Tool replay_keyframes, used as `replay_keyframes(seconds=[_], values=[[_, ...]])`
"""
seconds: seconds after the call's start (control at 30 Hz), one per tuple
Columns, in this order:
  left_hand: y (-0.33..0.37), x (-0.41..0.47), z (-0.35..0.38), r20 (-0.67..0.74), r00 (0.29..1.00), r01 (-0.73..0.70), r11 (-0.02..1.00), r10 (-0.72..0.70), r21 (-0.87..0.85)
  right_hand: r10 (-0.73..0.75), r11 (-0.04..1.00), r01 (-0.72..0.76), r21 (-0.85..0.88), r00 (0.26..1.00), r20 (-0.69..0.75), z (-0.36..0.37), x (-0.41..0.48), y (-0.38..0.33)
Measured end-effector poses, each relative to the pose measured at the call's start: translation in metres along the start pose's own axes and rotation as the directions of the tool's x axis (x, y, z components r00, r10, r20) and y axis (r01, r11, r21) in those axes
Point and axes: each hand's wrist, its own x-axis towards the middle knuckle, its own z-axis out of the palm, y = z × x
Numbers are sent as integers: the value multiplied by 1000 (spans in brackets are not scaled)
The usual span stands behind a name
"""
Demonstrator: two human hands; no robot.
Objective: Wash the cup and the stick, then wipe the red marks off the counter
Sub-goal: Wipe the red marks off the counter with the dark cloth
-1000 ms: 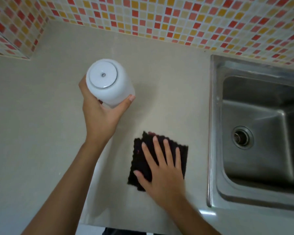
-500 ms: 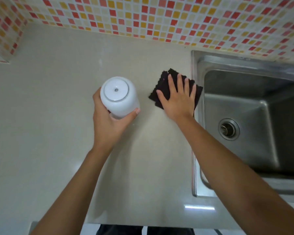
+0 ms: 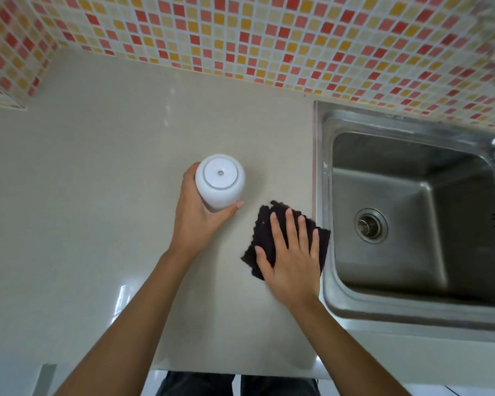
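White cup (image 3: 220, 182) upside down, axis upright

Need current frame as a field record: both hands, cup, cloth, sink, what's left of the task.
left hand: grips the cup from the side
cup: white, base turned up toward the camera; contact with the counter unclear
right hand: flat, fingers spread, presses the cloth
cloth: dark, on the counter, right corner over the sink rim
sink: steel, drain visible
stick: not in view
red marks: none visible on the counter
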Motion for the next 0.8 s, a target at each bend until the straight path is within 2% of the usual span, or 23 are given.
replay_keyframes(seconds=[0.13, 0.2, 0.27, 0.3, 0.37, 0.43, 0.5, 0.57, 0.67, 0.73, 0.8], values=[[-2, 0, -2, 23, 1000, 13, 1000, -14, 15, -5, 1000, 6, 5, 1000, -15, 2, -1, 1], [-7, -4, -3, 49, 997, 61, 998, -62, 23, -6, 1000, 6, 8, 1000, -9, 1, -2, 1], [-12, -22, -1, 15, 987, 160, 986, -161, 53, -15, 999, 14, 33, 1000, 11, 0, -1, 1], [-10, -38, 2, -41, 974, 225, 971, -223, 75, -23, 996, 22, 82, 1000, 11, -2, 0, 2], [-3, -78, 11, -118, 959, 269, 958, -257, 99, -11, 949, 24, 314, 999, -42, -7, -1, 7], [4, -105, 22, -41, 984, 180, 968, -176, 177, 132, 840, -36, 542, 981, -140, -16, -5, 17], [5, -106, 37, 98, 994, 19, 954, -51, 299, 353, 779, -175, 602, 916, -191, -24, -11, 34], [8, -87, 57, 176, 984, -92, 916, 24, 390, 502, 715, -340, 610, 858, -110, -30, -14, 49], [17, -50, 87, 243, 970, -150, 814, 11, 561, 521, 635, -450, 628, 850, 81, -31, -11, 63], [17, -30, 98, 319, 946, -183, 723, -55, 666, 500, 623, -427, 655, 862, 85, -30, -9, 64], [15, -14, 100, 407, 907, -225, 693, -108, 685, 491, 618, -408, 672, 868, 75, -31, -3, 64]])
